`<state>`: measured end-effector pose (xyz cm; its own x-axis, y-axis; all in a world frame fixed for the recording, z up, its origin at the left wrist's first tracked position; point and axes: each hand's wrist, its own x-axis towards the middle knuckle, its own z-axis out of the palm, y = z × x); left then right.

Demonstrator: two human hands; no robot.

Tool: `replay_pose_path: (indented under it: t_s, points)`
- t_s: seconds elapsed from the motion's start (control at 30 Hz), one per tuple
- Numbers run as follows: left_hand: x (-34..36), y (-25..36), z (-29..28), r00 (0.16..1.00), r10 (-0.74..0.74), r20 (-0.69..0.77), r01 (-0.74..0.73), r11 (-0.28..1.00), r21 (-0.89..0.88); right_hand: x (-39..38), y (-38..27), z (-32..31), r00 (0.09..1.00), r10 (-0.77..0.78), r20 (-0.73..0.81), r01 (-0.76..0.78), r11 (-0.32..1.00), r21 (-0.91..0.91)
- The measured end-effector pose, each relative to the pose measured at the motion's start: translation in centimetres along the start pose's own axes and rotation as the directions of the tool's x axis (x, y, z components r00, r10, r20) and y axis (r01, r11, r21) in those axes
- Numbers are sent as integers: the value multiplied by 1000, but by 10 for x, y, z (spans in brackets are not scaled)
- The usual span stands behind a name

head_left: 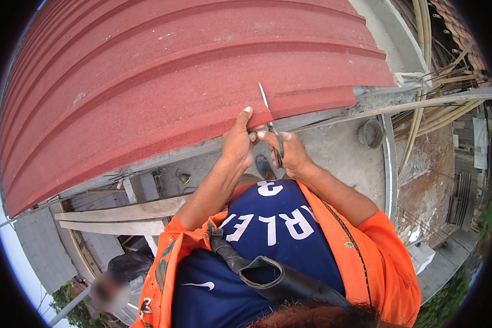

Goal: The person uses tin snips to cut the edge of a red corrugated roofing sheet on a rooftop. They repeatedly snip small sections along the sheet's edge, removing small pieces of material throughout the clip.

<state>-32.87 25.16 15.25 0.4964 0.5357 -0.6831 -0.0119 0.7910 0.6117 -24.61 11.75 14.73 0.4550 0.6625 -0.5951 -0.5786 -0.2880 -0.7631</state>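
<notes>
The roof sheet (147, 71) spans the upper left and top of the frame. Scissors (271, 128) cross its lower edge at the centre, the left hand (236, 141) to their left, the right hand (292, 152) around their handles. Right of the hands sits a bucket (370, 134); bamboo poles (422, 33) lie upper right, boards (126, 211) lower left, above another person (131, 265).

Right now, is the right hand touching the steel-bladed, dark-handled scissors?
Touching: the head view shows the right hand holding the scissors by the handles.
</notes>
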Motion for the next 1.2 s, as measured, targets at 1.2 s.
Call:
replay_pose_path:
  t_s: [1.2]
  points:
    - [17,-18,-16,994,108,20,-109,994,28,23,40,-14,992,-76,97,77,997,-7]
